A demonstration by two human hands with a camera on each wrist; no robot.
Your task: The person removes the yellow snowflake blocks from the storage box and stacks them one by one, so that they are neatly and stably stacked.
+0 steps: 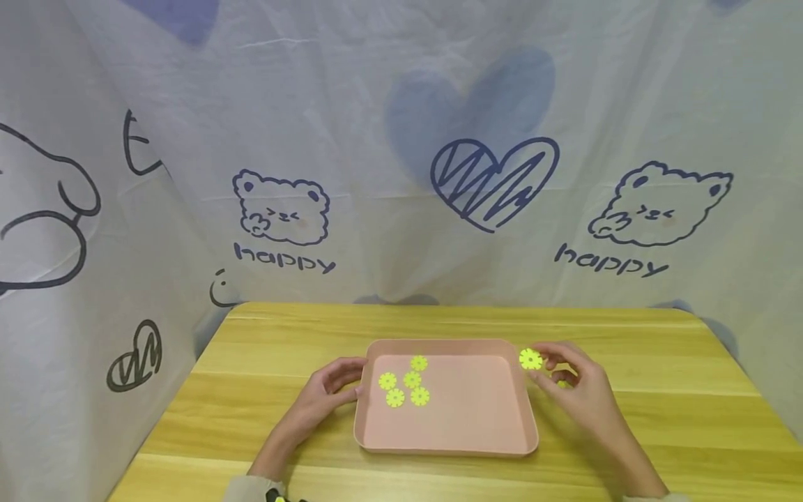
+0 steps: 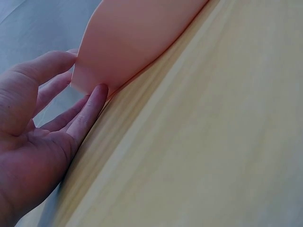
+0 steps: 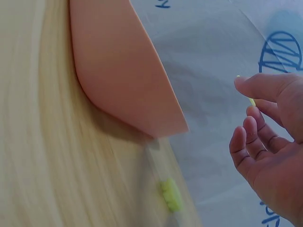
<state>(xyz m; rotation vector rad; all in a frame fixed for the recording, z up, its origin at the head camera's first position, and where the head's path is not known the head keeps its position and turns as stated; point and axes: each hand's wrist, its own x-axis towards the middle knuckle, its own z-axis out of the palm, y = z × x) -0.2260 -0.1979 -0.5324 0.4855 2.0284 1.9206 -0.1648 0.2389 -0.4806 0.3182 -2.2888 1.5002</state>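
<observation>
In the head view a pink tray (image 1: 470, 411) lies on the table with several yellow notched discs (image 1: 412, 379) in its left half. They look like flat interlocking toy discs. My left hand (image 1: 323, 394) touches the tray's left side, its loosely bent fingers at the rim and the thumb against the outer wall. Beyond the tray's upper right corner my right hand (image 1: 580, 387) pinches another yellow notched disc (image 1: 530, 359) between thumb and fingers. The right wrist view shows this disc edge-on, mostly hidden by the fingertips, above the table.
More yellow pieces (image 3: 170, 195) sit on the wooden table (image 1: 295, 321) to the right of the tray, partly hidden by the right hand in the head view. A white printed cloth (image 1: 376, 237) hangs behind the table and along its left side.
</observation>
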